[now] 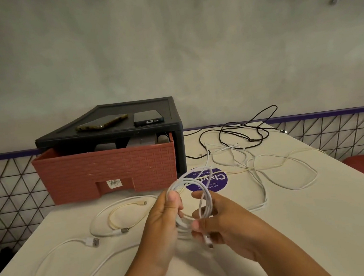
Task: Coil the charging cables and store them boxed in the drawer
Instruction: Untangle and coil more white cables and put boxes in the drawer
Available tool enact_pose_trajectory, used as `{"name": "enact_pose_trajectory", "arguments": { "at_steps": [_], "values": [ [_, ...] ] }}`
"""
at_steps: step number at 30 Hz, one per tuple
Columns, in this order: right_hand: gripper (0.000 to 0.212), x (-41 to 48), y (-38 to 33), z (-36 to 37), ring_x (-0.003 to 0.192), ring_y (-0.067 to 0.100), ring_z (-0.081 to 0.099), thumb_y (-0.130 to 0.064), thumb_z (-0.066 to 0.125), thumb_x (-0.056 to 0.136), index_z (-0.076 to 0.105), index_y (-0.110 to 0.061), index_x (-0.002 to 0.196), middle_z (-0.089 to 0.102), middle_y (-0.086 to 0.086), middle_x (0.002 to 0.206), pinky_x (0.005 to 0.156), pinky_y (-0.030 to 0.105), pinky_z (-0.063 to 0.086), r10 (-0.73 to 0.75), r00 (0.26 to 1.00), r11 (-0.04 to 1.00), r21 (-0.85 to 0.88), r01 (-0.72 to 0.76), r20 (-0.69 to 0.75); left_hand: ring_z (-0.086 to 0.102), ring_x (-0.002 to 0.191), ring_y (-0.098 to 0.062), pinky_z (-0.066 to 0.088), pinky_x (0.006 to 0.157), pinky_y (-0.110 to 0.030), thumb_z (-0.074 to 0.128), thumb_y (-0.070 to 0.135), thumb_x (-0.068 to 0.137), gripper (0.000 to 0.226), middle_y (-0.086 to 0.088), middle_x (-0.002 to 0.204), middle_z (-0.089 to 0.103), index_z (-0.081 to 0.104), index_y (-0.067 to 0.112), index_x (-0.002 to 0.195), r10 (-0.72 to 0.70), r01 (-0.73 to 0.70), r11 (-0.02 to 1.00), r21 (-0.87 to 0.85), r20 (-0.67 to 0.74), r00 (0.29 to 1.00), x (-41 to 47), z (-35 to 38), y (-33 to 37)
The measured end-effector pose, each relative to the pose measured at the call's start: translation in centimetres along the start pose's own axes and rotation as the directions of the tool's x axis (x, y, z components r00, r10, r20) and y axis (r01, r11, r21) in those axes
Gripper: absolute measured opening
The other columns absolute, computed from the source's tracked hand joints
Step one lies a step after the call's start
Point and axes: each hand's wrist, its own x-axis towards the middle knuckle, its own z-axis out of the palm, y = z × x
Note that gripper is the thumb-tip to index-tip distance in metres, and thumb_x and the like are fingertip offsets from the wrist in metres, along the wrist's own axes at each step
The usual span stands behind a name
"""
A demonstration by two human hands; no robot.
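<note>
White cable (pixel 205 201) looped between the hands, left hand (pixel 162 224) pinching the loops, right hand (pixel 227 229) gripping its end

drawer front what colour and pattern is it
The drawer front is reddish-brown with a woven, brick-like relief; head view.

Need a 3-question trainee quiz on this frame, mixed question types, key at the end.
1. True or false: the red-brown drawer is pulled part-way out of the black drawer unit.
2. What lies on top of the black drawer unit? A) two phones B) a coiled cable C) a cardboard box
3. What colour is the cable coil that the left hand and right hand hold between them?
Key: 1 true; 2 A; 3 white.
</note>
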Motion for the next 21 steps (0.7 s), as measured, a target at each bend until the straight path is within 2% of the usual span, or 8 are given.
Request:
{"name": "enact_pose_trajectory", "arguments": {
  "at_steps": [3,5,8,11,13,15,17,21],
  "values": [
    [0.059,-0.7,-0.6,-0.9,0.057,0.017,0.057,0.01,0.066,0.077,0.05,-0.024,0.121,0.061,0.004,0.08,0.05,0.022,0.041,0.021,0.996,1.0,-0.022,-0.019,0.088,0.042,0.062,-0.013,0.034,0.067,-0.033,0.045,0.056,0.087,0.042,0.011,0.057,0.049,0.056,0.027,0.059,-0.033,0.02,0.994,-0.111,-0.114,0.993,0.6,-0.8,0.5],
    [0.061,-1.0,-1.0,-1.5,0.054,0.018,0.055,0.012,0.065,0.077,0.048,-0.025,0.123,0.06,0.005,0.082,0.049,0.022,0.038,0.025,0.992,1.0,-0.021,-0.022,0.126,0.04,0.058,-0.012,0.032,0.063,-0.03,0.039,0.045,0.086,0.037,0.011,0.054,0.049,0.054,0.024,0.06,-0.069,0.021,0.97,-0.242,-0.194,0.979,1.1,-1.4,1.1],
    [0.041,-1.4,-1.8,-2.4,0.052,0.015,0.051,0.016,0.06,0.079,0.055,-0.017,0.104,0.061,0.006,0.081,0.046,0.021,0.037,-0.038,0.991,0.999,-0.012,0.04,0.132,0.038,0.052,-0.008,0.031,0.062,-0.028,0.034,0.033,0.097,0.036,0.005,0.06,0.046,0.043,0.016,0.067,-0.132,0.013,0.909,-0.417,-0.259,0.957,1.7,-2.3,1.7],
    [0.038,-1.3,-1.7,-2.7,0.058,0.008,0.051,0.012,0.056,0.081,0.063,-0.022,0.065,0.064,0.0,0.076,0.051,0.018,0.042,-0.151,0.988,0.941,-0.303,0.149,0.016,0.036,0.054,-0.009,0.032,0.062,-0.027,0.032,0.033,0.099,0.035,0.002,0.068,0.042,0.042,0.016,0.07,-0.169,0.028,0.88,-0.474,-0.257,0.951,1.8,-2.5,2.0],
    [0.046,-0.8,-1.3,-2.5,0.065,0.005,0.054,0.009,0.053,0.083,0.063,-0.029,0.06,0.062,-0.007,0.073,0.058,0.017,0.046,-0.236,0.969,0.776,-0.615,0.143,-0.073,0.038,0.051,-0.007,0.031,0.063,-0.027,0.032,0.034,0.098,0.035,0.001,0.069,0.041,0.043,0.016,0.07,-0.169,0.04,0.881,-0.471,-0.236,0.957,1.6,-2.4,2.0],
    [0.042,-0.2,-0.7,-2.4,0.085,0.008,0.058,0.005,0.052,0.086,0.069,-0.033,0.081,0.062,-0.007,0.091,0.073,0.016,0.048,-0.318,0.944,0.547,-0.83,0.108,-0.087,0.039,0.048,-0.005,0.031,0.062,-0.027,0.035,0.034,0.096,0.033,0.001,0.068,0.042,0.044,0.015,0.07,-0.163,0.055,0.879,-0.474,-0.191,0.968,1.4,-2.1,1.9],
    [0.039,0.3,-0.4,-2.3,0.105,0.014,0.056,0.001,0.053,0.088,0.068,-0.027,0.111,0.06,-0.003,0.113,0.088,0.022,0.046,-0.411,0.904,0.41,-0.91,0.065,-0.121,0.042,0.05,-0.006,0.034,0.063,-0.026,0.041,0.036,0.088,0.027,0.002,0.067,0.046,0.048,0.016,0.072,-0.158,0.087,0.874,-0.479,-0.109,0.981,1.2,-1.9,1.8],
    [0.037,-0.1,-0.6,-2.2,0.114,0.016,0.052,-0.011,0.046,0.095,0.057,-0.025,0.127,0.054,-0.005,0.128,0.087,0.021,0.044,-0.589,0.757,0.42,-0.907,-0.01,-0.281,0.059,0.066,-0.008,0.049,0.067,-0.023,0.068,0.056,0.067,0.038,0.004,0.071,0.058,0.064,0.02,0.076,-0.131,0.15,0.892,-0.426,0.074,0.989,0.9,-1.8,1.7]
  ]
}}
